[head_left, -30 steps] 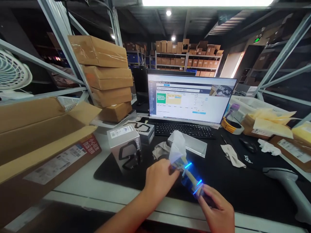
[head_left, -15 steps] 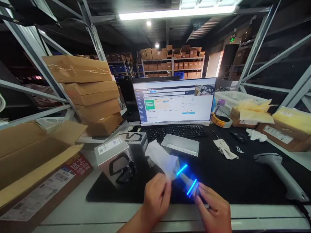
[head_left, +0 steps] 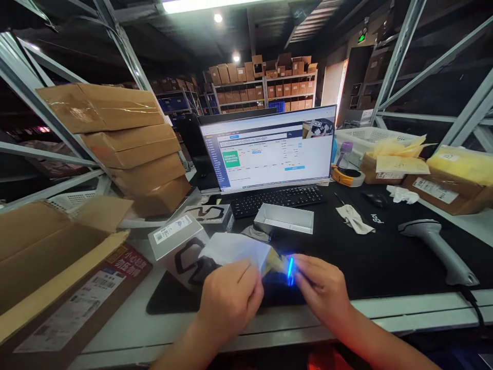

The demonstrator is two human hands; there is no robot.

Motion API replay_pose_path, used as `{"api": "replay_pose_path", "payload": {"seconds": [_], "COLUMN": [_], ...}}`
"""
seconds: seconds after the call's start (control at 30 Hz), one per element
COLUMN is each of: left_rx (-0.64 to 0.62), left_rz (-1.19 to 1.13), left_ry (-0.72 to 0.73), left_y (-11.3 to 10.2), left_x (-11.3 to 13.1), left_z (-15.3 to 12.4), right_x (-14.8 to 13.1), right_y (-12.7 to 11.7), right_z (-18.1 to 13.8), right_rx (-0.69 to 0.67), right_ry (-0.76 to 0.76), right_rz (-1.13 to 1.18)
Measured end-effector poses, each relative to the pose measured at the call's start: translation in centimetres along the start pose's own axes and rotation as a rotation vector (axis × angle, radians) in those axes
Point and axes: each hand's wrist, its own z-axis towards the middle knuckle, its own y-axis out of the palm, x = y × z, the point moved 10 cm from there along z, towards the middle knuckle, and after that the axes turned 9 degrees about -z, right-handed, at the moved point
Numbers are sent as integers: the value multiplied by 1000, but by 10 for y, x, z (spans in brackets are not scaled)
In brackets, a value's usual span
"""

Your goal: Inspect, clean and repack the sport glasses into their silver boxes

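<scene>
My left hand point(head_left: 231, 298) is closed on a white cloth point(head_left: 234, 247) and holds it against a dark lens piece with bright blue reflections point(head_left: 287, 268). My right hand point(head_left: 321, 290) grips that lens piece from the right. Both hands hover over the near edge of a black desk mat point(head_left: 370, 262). Just left of them stands a grey product box with a goggle picture point(head_left: 181, 246). Behind them lies an open silver tray-like box point(head_left: 284, 220).
A monitor point(head_left: 269, 149) and keyboard point(head_left: 275, 198) stand behind. Stacked cardboard boxes point(head_left: 127, 144) rise at left, and an open carton point(head_left: 57, 257) lies nearer. A barcode scanner point(head_left: 437, 246), cloth point(head_left: 352, 218), mouse point(head_left: 373, 198), tape roll point(head_left: 348, 177) and parcels point(head_left: 442, 180) lie right.
My hands have come closer together and nearer to me. The white cloth has swung from upright to flat over the left hand, and the lens piece is turned so less blue shows.
</scene>
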Motion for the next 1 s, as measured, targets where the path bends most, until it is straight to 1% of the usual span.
{"api": "replay_pose_path", "payload": {"seconds": [0.07, 0.13, 0.2, 0.27, 0.37, 0.43, 0.47, 0.53, 0.6, 0.63, 0.7, 0.77, 0.83, 0.9, 0.93, 1.0], "left_rx": [42, 109, 163, 188, 212, 247, 267, 277, 233, 197, 126, 92, 82, 85, 88, 82], "left_rz": [42, 87, 112, 103, 33, -7, -22, -78, -179, -229, -288, -295, -314, -357, -377, -386], "left_ry": [-29, -40, -56, -67, -44, -15, -11, -59, -129, -131, -43, 72, 99, 78, 71, 34], "left_y": [1, 1, 3, 8, 15, 14, 11, 5, 6, 9, 18, 26, 34, 37, 36, 34], "left_x": [2, 7, 12, 17, 23, 24, 22, 10, -3, -4, 7, 25, 34, 33, 30, 15], "left_z": [-1, -2, -2, -1, 0, -1, -1, -1, 2, 4, 7, 8, 6, 3, 1, -1], "right_x": [8, 15, 21, 23, 14, 4, -1, -10, -19, -23, -28, -27, -18, 0, 15, 55], "right_y": [2, 6, 9, 8, 2, -2, -4, -6, -1, 4, 14, 16, 14, 9, 5, -9], "right_z": [-7, -14, -20, -22, -14, -6, -2, 3, 5, 5, 6, 7, 8, 7, 6, 1], "right_rx": [54, 87, 98, 111, 124, 125, 127, 133, 106, 78, 39, 52, 70, 53, 49, 81], "right_ry": [99, 177, 232, 250, 182, 105, 67, -11, -101, -140, -188, -155, -81, 6, 67, 266], "right_rz": [16, 20, 17, -16, -165, -285, -335, -404, -452, -466, -468, -444, -356, -186, -94, 28]}}
